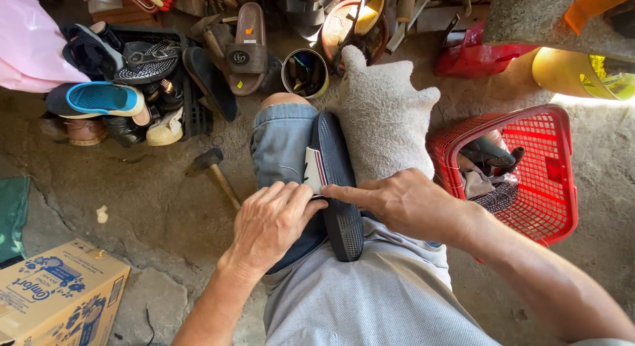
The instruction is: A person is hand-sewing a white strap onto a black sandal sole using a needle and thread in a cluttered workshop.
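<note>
A dark blue slide sandal [340,187] stands on edge between my thighs, its sole facing right and its white strap with a red stripe facing left. My left hand [271,223] presses its fingers against the strap side. From the right, my right hand [397,204] lies on the sole edge, index finger stretched toward the strap. A grey towel [383,118] covers my right knee; my left knee shows in denim shorts [281,144].
A hammer [215,171] lies on the concrete floor to the left. A pile of sandals in a black crate [126,81] sits upper left, a tin can [305,73] beyond my knee, a red basket [529,167] of shoes on the right, a cardboard box [56,296] lower left.
</note>
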